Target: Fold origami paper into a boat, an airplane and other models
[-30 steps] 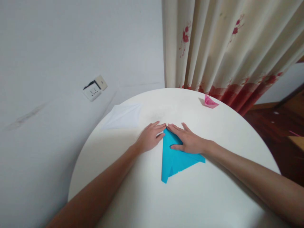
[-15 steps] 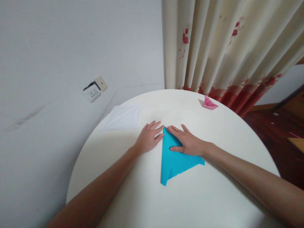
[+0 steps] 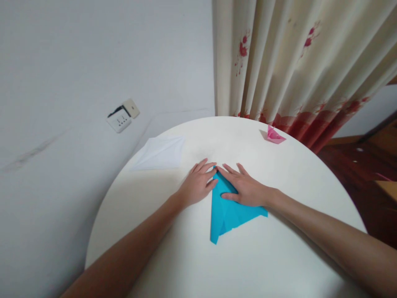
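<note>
A folded sheet of blue paper (image 3: pixel 231 213) lies flat on the white round table, roughly triangular, with its narrow tip pointing away from me. My left hand (image 3: pixel 200 182) rests at its left edge near the tip, fingers spread, the fingertips touching the paper. Across the upper right edge lies my right hand (image 3: pixel 248 188), also with fingers apart; its thumb presses on the paper's middle and its index finger reaches the tip. Part of the right edge is hidden under that hand.
A white folded sheet (image 3: pixel 163 153) lies at the table's back left. Near the back right edge stands a small pink folded-paper piece (image 3: pixel 274 135). Behind the table (image 3: pixel 173 269) are a wall with a socket (image 3: pixel 119 121) and a flowered curtain (image 3: pixel 279 62).
My left hand has shifted slightly right, its fingertips now over the paper's tip. My right index finger has drawn closer to the tip. The paper stays nearly in place.
</note>
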`<state>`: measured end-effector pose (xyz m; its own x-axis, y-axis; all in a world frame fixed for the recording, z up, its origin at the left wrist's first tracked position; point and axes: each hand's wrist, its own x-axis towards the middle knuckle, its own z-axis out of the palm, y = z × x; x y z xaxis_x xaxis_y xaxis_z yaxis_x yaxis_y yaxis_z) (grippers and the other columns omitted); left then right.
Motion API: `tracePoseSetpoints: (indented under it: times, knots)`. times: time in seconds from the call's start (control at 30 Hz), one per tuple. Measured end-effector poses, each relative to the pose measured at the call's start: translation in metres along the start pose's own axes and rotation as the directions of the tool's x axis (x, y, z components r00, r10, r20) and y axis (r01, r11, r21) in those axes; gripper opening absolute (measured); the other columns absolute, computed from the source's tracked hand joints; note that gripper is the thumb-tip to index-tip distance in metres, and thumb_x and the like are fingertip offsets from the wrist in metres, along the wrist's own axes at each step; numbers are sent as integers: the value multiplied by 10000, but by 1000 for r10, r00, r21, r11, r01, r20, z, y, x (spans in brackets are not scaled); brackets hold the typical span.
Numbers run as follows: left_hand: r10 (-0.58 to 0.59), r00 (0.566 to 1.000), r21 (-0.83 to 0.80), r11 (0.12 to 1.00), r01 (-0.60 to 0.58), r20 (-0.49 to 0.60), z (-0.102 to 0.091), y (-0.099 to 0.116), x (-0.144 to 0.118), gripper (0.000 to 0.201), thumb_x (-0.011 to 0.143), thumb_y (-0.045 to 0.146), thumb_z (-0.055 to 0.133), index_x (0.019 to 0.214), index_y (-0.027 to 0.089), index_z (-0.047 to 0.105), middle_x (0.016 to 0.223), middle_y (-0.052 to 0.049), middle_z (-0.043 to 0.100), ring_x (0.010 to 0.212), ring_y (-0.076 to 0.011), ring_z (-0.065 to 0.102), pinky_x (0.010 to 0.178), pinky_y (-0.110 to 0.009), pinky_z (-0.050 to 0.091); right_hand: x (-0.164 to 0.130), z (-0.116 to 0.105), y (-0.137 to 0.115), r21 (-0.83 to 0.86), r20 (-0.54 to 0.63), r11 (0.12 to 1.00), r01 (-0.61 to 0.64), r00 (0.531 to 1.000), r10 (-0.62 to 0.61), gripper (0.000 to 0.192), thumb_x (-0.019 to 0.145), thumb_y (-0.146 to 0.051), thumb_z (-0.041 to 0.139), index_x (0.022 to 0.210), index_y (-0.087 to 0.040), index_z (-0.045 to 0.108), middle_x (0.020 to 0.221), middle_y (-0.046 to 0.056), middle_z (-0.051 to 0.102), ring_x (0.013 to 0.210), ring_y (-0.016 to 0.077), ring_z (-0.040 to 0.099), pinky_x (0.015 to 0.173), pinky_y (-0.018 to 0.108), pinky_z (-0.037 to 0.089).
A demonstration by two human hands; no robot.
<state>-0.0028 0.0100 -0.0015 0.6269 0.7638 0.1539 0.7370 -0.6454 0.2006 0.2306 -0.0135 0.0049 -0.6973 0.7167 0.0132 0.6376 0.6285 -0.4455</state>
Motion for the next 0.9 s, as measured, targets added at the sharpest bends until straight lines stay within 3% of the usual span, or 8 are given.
tracePoseSetpoints:
  times: [0.3, 0.53, 0.67, 0.73, 0.83, 0.9]
  knots:
    - [19, 992, 5, 1000, -20, 127, 2, 3, -5, 614, 1035, 481, 390, 1578, 207, 306, 1667, -101, 248, 1554, -314, 176, 1230, -596, 185, 0, 3, 0, -15, -24, 1000, 10, 1000, -11, 954, 967, -595, 512, 1631, -174, -27, 1675, 173, 148, 1554, 335, 109, 1218, 670, 44]
    - [12, 992, 22, 1000, -15, 125, 4, 7, -5, 725, 989, 559, 458, 1596, 220, 254, 1672, -110, 234, 1558, -320, 159, 1238, -580, 148, -2, 7, 6, -129, -79, 989, 72, 993, -83, 761, 1048, -510, 371, 1632, -200, -7, 1659, 169, 226, 1539, 326, 201, 1200, 694, 116]
    - [-52, 996, 47, 998, 49, 72, 8, 12, -6, 725, 985, 574, 450, 1590, 215, 275, 1663, -106, 266, 1551, -322, 187, 1236, -578, 165, -1, 3, 0, -268, -144, 963, -4, 989, -36, 751, 1017, -539, 450, 1618, -176, 182, 1633, 163, 322, 1523, 358, 243, 1198, 686, 162]
    - [-87, 995, 57, 995, 84, 51, 10, 15, -5, 722, 988, 568, 441, 1590, 207, 273, 1660, -104, 274, 1549, -323, 197, 1235, -584, 174, 0, 0, -12, -349, -181, 936, -54, 984, -10, 645, 1014, -452, 508, 1554, -136, 352, 1589, 172, 408, 1477, 369, 336, 1192, 635, 245]
    - [-146, 989, 71, 987, 144, 20, 12, 18, -4, 673, 997, 513, 441, 1580, 207, 298, 1656, -100, 288, 1540, -333, 223, 1230, -601, 185, -2, 2, -37, -410, -164, 908, -83, 986, 16, 316, 1016, -271, 500, 1250, -116, 645, 1306, 172, 656, 1195, 328, 596, 1022, 486, 481]
    - [-178, 984, 75, 981, 178, -7, 13, 20, -3, 623, 1006, 454, 430, 1571, 215, 318, 1648, -100, 310, 1532, -338, 246, 1224, -609, 199, -4, 10, -53, -437, -177, 889, -136, 982, 64, 262, 1005, -232, 495, 1135, -119, 692, 1124, 172, 707, 1047, 330, 636, 898, 471, 533]
